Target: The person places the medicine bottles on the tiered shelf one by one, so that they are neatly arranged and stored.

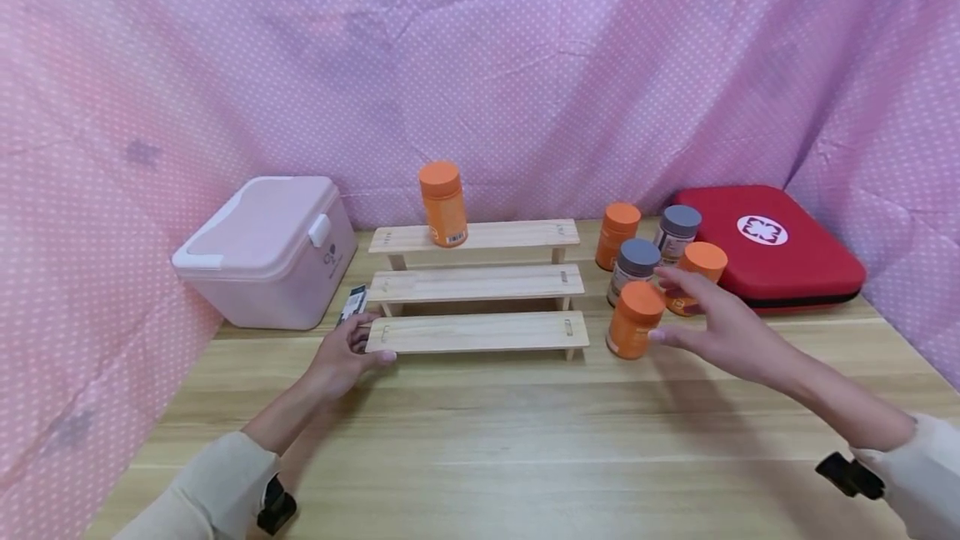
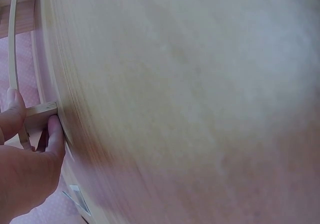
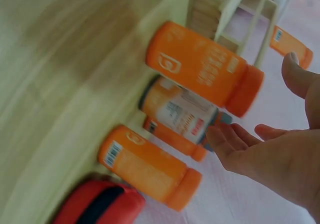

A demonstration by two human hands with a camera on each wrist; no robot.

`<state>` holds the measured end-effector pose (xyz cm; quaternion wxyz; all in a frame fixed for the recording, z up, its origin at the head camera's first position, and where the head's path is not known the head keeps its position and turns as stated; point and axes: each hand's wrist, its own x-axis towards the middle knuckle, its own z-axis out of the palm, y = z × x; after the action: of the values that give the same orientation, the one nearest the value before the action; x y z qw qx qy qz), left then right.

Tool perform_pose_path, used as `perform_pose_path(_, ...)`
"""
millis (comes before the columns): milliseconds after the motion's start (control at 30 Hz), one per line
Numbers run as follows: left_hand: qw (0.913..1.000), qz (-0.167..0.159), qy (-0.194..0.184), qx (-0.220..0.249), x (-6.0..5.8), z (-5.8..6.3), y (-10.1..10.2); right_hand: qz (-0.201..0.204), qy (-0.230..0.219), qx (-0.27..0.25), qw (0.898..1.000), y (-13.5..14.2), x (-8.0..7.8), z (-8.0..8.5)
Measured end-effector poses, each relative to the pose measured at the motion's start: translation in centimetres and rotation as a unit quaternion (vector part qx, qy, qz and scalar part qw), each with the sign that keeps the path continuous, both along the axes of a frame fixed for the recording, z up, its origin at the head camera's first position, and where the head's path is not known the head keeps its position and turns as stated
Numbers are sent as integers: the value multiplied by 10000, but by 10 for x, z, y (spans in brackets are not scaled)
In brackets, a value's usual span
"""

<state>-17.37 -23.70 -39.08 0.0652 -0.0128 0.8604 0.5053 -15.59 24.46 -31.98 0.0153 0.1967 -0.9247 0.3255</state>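
A three-tier wooden step rack [image 1: 480, 332] stands in the middle of the table. My left hand [image 1: 341, 361] holds the left end of its lowest tier. In the left wrist view, the thumb lies on the board and the fingers are at the wooden leg [image 2: 42, 112]. On the top tier stands an orange bottle [image 1: 444, 205]. My right hand [image 1: 723, 327], fingers spread, is beside the front orange bottle [image 1: 634, 322]. Behind that bottle stand a grey-capped bottle [image 1: 633, 265], another grey-capped bottle [image 1: 677, 232] and two more orange bottles [image 1: 617, 237], all upright.
At the back left sits a pale pink lidded box [image 1: 262, 257]. A red case [image 1: 780, 248] with a white emblem lies at the back right, behind the bottles. Left of the rack is a small flat item [image 1: 354, 301]. Pink dotted cloth [image 1: 480, 65] hangs behind the table.
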Motion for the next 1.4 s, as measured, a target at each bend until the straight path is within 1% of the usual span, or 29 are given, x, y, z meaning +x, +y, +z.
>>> perform_pose_path(167, 10000, 2, -8, 24, 0, -1, 1, 27, -188, -1, 9998, -4, -4, -10)
perform_pose_path(467, 10000, 20, 10, -43, -1, -1, 0, -50, -65, -207, 9998, -9, -12, -21)
perform_pose_path(700, 10000, 34, 5, -31, -2, -2, 0, -138, -190, -419, 9988, -9, -16, -28)
perform_pose_path(967, 10000, 12, 19, -26, -2, -1, 0, -120, -128, -468, 9988, -8, -18, -29)
perform_pose_path(1267, 10000, -22, 62, -35, -2, -1, -1, -76, 225, -512, 9984, -8, -15, -27)
perform_pose_path(1400, 10000, -26, 74, -58, -2, -1, 0, -78, 258, -487, 9985, -8, -17, -29)
